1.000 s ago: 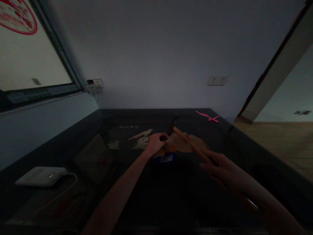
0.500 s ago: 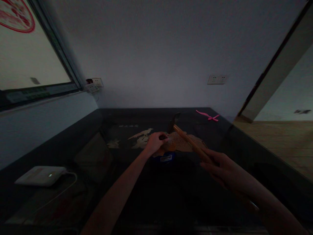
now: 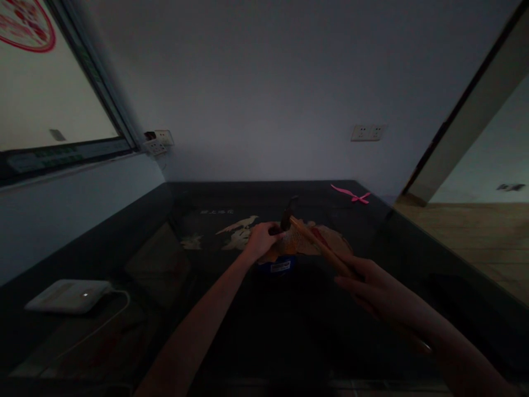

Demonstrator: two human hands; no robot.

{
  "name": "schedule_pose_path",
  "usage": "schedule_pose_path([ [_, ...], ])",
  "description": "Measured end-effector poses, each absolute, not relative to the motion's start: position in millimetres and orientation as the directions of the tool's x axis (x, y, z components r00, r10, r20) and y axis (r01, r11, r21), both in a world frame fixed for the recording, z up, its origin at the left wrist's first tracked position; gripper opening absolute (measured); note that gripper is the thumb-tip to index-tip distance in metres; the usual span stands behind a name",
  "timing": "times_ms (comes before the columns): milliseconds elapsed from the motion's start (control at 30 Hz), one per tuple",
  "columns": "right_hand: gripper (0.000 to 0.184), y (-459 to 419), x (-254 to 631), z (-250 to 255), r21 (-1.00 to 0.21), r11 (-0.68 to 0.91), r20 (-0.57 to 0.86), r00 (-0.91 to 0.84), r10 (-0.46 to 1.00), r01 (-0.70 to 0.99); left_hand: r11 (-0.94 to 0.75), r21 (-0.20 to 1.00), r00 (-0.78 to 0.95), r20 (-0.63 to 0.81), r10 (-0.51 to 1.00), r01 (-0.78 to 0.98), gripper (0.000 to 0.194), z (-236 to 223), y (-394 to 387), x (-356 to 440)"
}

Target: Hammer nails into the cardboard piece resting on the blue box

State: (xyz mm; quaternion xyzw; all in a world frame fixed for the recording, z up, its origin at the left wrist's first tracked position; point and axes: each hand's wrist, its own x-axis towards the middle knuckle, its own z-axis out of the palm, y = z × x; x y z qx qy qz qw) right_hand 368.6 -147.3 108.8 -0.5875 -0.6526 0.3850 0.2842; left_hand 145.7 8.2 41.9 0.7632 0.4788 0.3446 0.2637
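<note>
The right grip [image 3: 366,284] was closed round the wooden handle of a hammer [image 3: 308,234], and the butt end came out below the wrist. From that grip the handle slanted forward and to the left, so that the dark hammer head [image 3: 285,220] stood just to the right of the left grip [image 3: 261,241], close by its fingertips; whether they touched could not be made out. The left grip had its thumb and forefinger curled toward each other, and it was too dark to tell whether anything was pinched between them. A speckled brown patch [image 3: 297,244] spread directly to the right of the left grip, and a blue thing [image 3: 280,267] with a white label lay just on its near side. To its left, a pale bird picture [image 3: 239,224] showed on the dark worktop [image 3: 314,325]. A pink ribbon [image 3: 360,198] lay well beyond the right grip; a white box [image 3: 68,296] sat far left of the left grip.
</note>
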Motion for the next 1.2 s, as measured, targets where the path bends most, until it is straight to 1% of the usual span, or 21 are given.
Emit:
schedule_pose_path([
  [67,0.049,-147.1,366.5,109.4,-0.825,-0.004,-0.095,-0.132,0.987,0.564,-0.400,0.719,0.296,0.275,0.915,0.569,0.017,42.2,7.9,145.4],
  [167,0.053,-149.2,365.7,111.5,-0.830,-0.039,-0.111,-0.097,0.989,0.556,-0.409,0.717,0.303,0.282,0.911,0.564,0.016,42.5,7.6,145.5],
  [300,0.057,-150.0,367.1,111.4,-0.852,-0.038,-0.118,-0.121,0.986,0.522,-0.413,0.736,0.322,0.274,0.906,0.536,0.014,40.9,8.9,146.3],
  [467,0.054,-145.1,367.4,107.4,-0.836,-0.043,-0.146,-0.147,0.978,0.547,-0.424,0.729,0.312,0.296,0.903,0.538,0.015,39.0,10.4,145.5],
  [567,0.055,-147.8,368.6,107.8,-0.855,-0.066,-0.159,-0.140,0.977,0.514,-0.428,0.746,0.316,0.300,0.900,0.510,0.014,41.0,8.3,145.6],
  [700,0.061,-152.2,369.6,107.9,-0.878,-0.114,-0.192,-0.125,0.973,0.464,-0.420,0.758,0.311,0.295,0.903,0.500,0.011,43.8,6.0,146.7],
  [767,0.059,-151.0,369.0,107.0,-0.870,-0.071,-0.158,-0.139,0.978,0.488,-0.423,0.742,0.309,0.298,0.903,0.520,0.012,43.6,6.8,146.5],
  [867,0.051,-147.8,368.3,106.1,-0.838,0.031,-0.069,-0.162,0.984,0.545,-0.409,0.724,0.301,0.284,0.910,0.555,0.015,41.9,8.9,145.8],
  [1000,0.055,-150.3,369.8,108.2,-0.805,0.009,-0.084,-0.129,0.988,0.593,-0.390,0.744,0.287,0.272,0.919,0.543,0.014,42.8,7.7,146.7],
  [1100,0.056,-153.3,370.3,109.8,-0.806,0.010,-0.048,-0.081,0.996,0.591,-0.400,0.758,0.295,0.281,0.913,0.515,0.009,45.1,5.0,148.3],
  [1200,0.052,-150.5,368.8,108.0,-0.815,0.042,-0.028,-0.111,0.993,0.578,-0.402,0.751,0.295,0.283,0.913,0.524,0.010,45.2,5.0,148.2],
])
